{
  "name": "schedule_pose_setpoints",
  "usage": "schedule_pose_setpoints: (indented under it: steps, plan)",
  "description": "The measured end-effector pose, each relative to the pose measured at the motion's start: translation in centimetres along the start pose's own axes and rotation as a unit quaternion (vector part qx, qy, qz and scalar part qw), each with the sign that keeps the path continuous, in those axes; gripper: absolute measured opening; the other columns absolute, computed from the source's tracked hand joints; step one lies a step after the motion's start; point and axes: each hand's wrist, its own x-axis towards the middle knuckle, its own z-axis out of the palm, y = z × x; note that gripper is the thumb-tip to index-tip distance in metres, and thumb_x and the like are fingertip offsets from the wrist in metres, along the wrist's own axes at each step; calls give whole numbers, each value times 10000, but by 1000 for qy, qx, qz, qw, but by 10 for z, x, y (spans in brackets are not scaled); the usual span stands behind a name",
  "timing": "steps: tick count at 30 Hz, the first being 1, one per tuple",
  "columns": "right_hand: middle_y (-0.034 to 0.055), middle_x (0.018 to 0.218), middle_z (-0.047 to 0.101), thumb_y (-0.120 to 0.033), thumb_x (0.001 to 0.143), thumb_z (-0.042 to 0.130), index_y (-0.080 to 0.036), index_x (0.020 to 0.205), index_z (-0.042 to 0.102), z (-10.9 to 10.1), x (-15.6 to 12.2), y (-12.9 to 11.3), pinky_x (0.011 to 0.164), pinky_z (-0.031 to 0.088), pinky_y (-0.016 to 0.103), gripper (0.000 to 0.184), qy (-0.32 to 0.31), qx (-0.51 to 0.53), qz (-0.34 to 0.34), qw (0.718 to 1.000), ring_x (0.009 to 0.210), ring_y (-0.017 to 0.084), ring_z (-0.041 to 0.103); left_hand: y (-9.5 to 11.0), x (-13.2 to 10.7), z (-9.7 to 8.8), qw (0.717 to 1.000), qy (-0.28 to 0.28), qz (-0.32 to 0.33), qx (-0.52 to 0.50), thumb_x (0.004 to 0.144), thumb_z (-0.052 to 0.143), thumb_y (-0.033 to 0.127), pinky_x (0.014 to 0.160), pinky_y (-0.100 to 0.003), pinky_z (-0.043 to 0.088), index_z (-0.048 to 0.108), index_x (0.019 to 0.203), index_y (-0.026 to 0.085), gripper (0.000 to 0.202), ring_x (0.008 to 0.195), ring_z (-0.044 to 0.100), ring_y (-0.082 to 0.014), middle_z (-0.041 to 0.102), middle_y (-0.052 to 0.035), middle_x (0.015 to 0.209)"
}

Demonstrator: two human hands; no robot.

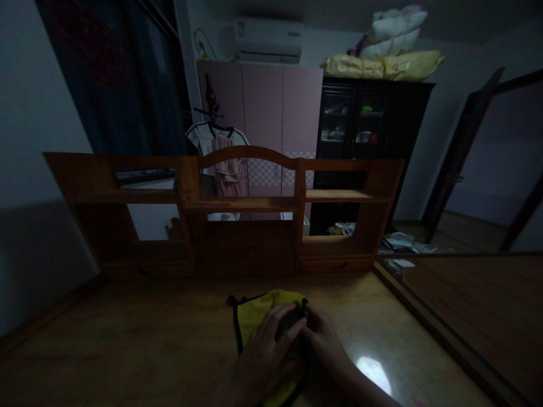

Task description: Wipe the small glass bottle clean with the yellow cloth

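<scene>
A small dark object, its outline mostly lost in dim light and behind your fingers, sits at the front middle of a glossy wooden desktop, above a rumpled yellow cloth edged in black trim. Your left hand reaches in with its fingers curled around the object, while your right hand bends in from the other side, thumb and fingertips bunched at its edge, though whether they grip it or the cloth cannot be told. Beyond stands an arch-topped wooden shelf unit, smooth and square-cornered.
</scene>
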Motion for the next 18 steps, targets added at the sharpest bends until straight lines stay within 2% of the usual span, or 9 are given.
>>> schedule_pose_setpoints:
  steps: [4, 7, 10, 13, 15, 18]
  plan:
    - [84, 909, 715, -308, 706, 705, -149, 954, 695, 0, 1, 0, 791, 520, 385, 295, 11, -15, 3, 1000, 883, 303, 640, -2, -2, 4, 1000, 10, 0, 7, 737, 649, -18, 1039, -519, 441, 350, 1421, 277, 802, 1360, 304, -324, 279, -117, 1470]
    - [80, 928, 716, -288, 695, 685, -160, 962, 705, -1, 2, 3, 810, 518, 392, 297, 11, -13, 21, 1000, 913, 309, 633, -3, -1, 6, 999, 34, 8, 17, 757, 638, -12, 1027, -508, 456, 403, 1379, 282, 727, 1355, 311, -317, 290, -110, 1455]
    - [78, 925, 716, -245, 680, 641, -136, 944, 712, -3, 4, 4, 824, 509, 394, 294, -38, -1, 46, 998, 938, 318, 632, -1, 0, 5, 998, 51, 11, 27, 781, 615, -8, 1005, -494, 479, 444, 1337, 297, 657, 1336, 340, -304, 309, -96, 1428]
    - [75, 938, 715, -229, 687, 622, -117, 959, 716, -6, 3, 4, 859, 493, 405, 309, -87, -3, 48, 995, 974, 325, 624, 0, 1, 4, 999, 46, 7, 24, 744, 610, -35, 998, -474, 489, 471, 1291, 292, 652, 1317, 362, -296, 313, -88, 1408]
    - [69, 944, 715, -231, 700, 626, -129, 974, 719, -6, 1, 5, 852, 498, 403, 306, -81, -20, 42, 996, 967, 319, 622, 0, 1, 3, 999, 39, 10, 16, 712, 635, -32, 981, -459, 504, 479, 1260, 273, 646, 1294, 387, -296, 313, -95, 1395]
    - [71, 928, 711, -237, 710, 632, -152, 948, 727, -5, -4, 8, 813, 516, 392, 270, -41, -41, 27, 998, 922, 311, 628, -2, 2, 4, 999, 35, 27, 4, 688, 640, -40, 956, -441, 522, 464, 1242, 264, 657, 1274, 414, -286, 304, -99, 1395]
